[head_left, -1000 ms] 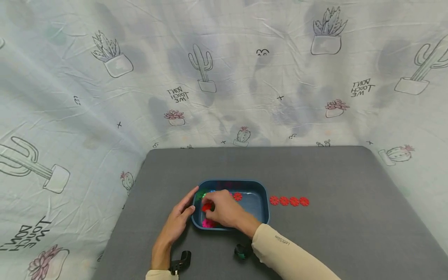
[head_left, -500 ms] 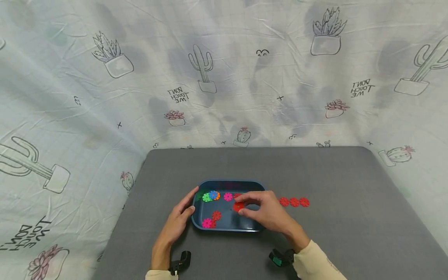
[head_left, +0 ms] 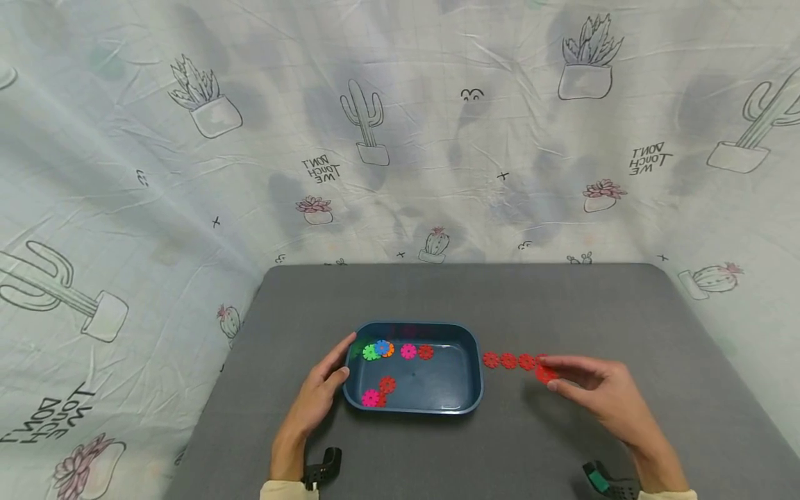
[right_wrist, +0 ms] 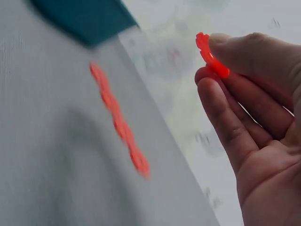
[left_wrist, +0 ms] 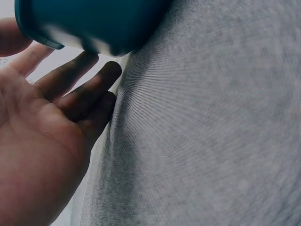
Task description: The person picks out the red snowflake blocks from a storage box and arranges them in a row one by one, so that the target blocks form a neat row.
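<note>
My right hand pinches a red notched plastic disc between thumb and fingers, above the right end of a row of red discs on the table. In the right wrist view, the held disc appears nearly edge-on, well apart from the blurred row. My left hand rests against the left side of a blue tray, thumb at the rim. Its fingers are extended along the tray wall in the left wrist view.
Inside the tray lie green, blue, orange, pink and red discs, grouped along the back and at the front left. The grey table ends at a white cactus-print cloth behind and at the sides.
My right hand has picked a red disc from the tray's left part and carried it right, over the rim, to the row's far end. My left hand has stayed at the tray.
</note>
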A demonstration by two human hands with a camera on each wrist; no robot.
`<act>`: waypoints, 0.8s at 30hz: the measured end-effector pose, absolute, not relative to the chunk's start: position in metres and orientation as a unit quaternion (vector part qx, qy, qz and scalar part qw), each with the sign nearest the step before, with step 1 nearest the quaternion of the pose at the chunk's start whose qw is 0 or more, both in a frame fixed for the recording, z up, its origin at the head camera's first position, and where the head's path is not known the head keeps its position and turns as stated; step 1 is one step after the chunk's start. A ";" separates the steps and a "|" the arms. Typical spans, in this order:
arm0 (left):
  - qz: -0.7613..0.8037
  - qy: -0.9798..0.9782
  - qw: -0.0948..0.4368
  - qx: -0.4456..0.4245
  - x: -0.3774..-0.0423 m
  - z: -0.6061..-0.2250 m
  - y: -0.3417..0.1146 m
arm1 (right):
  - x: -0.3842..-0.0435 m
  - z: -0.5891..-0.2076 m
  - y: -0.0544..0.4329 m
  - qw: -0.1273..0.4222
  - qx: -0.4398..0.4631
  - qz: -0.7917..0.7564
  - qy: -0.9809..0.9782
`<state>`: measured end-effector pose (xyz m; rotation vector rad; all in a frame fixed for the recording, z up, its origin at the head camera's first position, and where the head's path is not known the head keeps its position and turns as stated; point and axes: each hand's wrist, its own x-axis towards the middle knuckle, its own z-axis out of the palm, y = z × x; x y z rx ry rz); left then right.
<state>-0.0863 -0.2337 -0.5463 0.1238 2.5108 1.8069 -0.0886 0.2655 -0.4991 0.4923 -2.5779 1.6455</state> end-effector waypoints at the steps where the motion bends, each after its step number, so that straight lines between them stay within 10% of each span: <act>1: 0.582 0.812 0.022 0.041 -0.086 -0.546 -0.234 | -0.086 -0.500 0.274 0.023 0.143 0.532 -0.834; 24: 0.588 0.807 0.023 0.043 -0.084 -0.542 -0.232 | -0.106 -0.507 0.328 0.048 0.043 0.424 -0.904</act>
